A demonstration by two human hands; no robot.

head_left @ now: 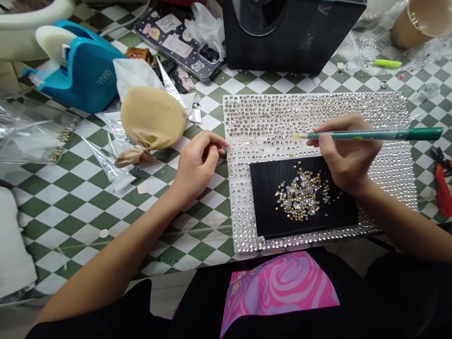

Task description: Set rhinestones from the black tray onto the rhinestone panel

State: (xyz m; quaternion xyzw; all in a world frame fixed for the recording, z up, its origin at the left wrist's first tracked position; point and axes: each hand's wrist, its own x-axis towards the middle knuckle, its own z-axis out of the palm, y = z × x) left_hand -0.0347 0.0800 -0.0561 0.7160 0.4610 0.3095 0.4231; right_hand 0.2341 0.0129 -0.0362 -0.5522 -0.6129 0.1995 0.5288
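Observation:
My right hand (348, 157) pinches a slim pen-like picker (370, 134) with a dark green end and a yellow tip. That tip points left, over a white sheet (388, 165) covered in rows of clear rhinestones. Below my right hand lies a black ridged tray (268, 221), resting on the sheet. A heap of loose rhinestones (300, 195), silvery and gold, is spread on the tray. My left hand (197, 162) is loosely curled, its fingertips at the sheet's left edge. Nothing shows in its fingers.
Left of the sheet are a tan knotted pouch (153, 117), a blue tape dispenser (84, 70) and plastic bags (31, 132). A phone (180, 44) and a black box (293, 37) stand behind. Red-handled pliers (443, 188) and a paper cup (416, 26) are at right.

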